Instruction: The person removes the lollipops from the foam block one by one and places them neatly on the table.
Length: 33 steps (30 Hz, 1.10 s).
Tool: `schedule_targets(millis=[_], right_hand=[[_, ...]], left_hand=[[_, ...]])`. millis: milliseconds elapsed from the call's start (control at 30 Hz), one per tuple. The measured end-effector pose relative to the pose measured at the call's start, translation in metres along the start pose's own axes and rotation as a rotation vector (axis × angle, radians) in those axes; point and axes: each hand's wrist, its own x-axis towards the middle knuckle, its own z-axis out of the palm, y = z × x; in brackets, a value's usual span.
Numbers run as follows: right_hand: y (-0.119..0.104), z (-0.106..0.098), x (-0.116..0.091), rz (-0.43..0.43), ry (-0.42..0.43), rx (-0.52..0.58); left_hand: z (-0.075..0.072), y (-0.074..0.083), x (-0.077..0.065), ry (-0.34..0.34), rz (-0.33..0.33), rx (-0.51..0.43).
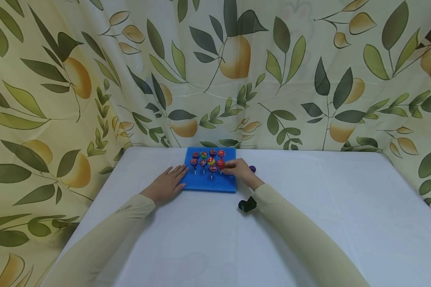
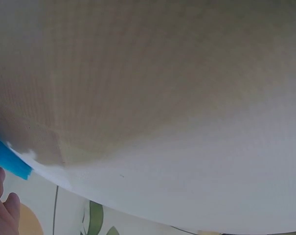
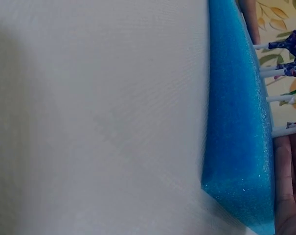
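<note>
A blue foam block [image 1: 201, 185] lies on the table, with several wrapped lollipops [image 1: 203, 163] standing upright in rows on it. My left hand [image 1: 166, 185] rests on the block's left edge, fingers stretched out; only its fingertips show in the left wrist view. At the right end of the front row, my right hand [image 1: 241, 170] pinches a red lollipop [image 1: 220, 164] between thumb and fingers. In the right wrist view its white stick [image 3: 284, 131] meets the foam's top, beside my fingers. A purple-wrapped lollipop [image 1: 252, 168] peeks out behind the right hand, mostly hidden.
A small black object [image 1: 247, 204], its kind unclear, lies on the white-covered table [image 1: 186, 231] beside my right sleeve. Behind the table's far edge hangs a curtain [image 1: 208, 99] printed with leaves and fruit.
</note>
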Motion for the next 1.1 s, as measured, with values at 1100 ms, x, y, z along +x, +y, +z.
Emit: schedule_targets(millis=[1100], right_hand=[[-0.0031, 0.0045, 0.0010, 0.039, 0.116, 0.296]], left_hand=[[-0.0025, 0.0024, 0.0010, -0.028, -0.007, 0.004]])
